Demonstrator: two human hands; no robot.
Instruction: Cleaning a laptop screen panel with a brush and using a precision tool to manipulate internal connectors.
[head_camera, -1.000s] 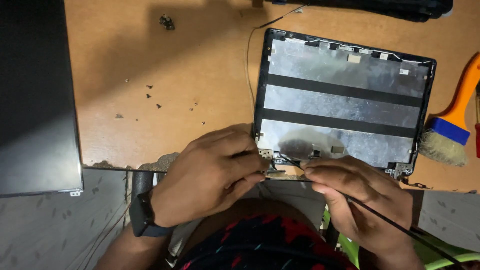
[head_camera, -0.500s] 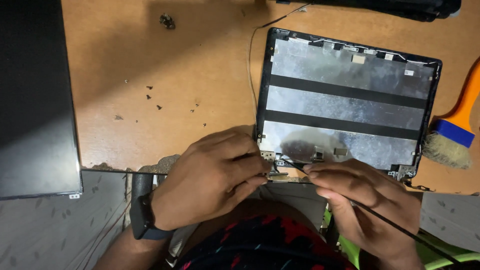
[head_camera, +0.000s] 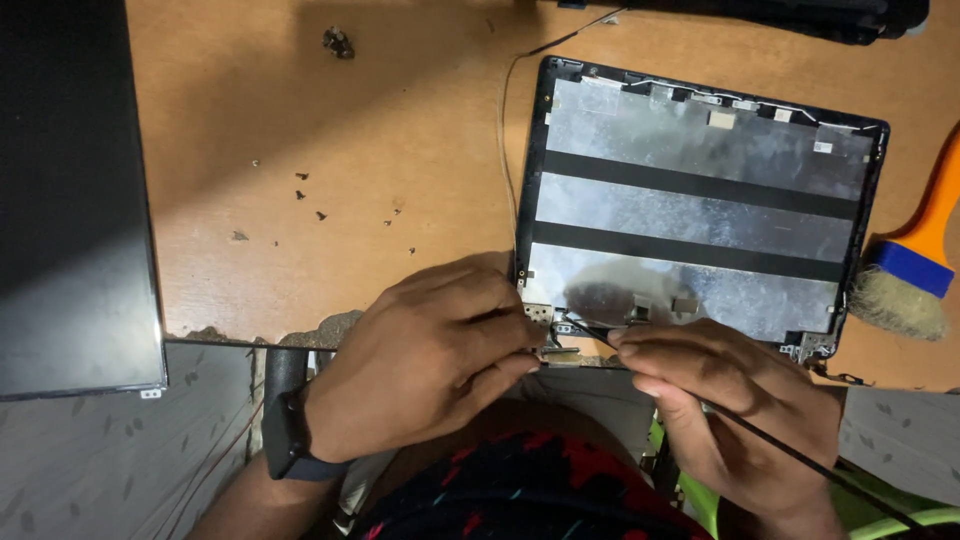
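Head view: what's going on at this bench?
A person works on a laptop lid back cover lying inside-up on a wooden table. The left hand pinches at the hinge bracket on its near edge; the right hand holds a thin black cable there. A brush lies right, loose screws left.

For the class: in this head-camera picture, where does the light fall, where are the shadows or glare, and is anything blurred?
Head view: warm light falls on the wooden table, a diagonal shadow across its top left; soft glare on the silver lining of the laptop lid; the left hand and right hand are dim but sharp; the dark panel shows a faint sheen.
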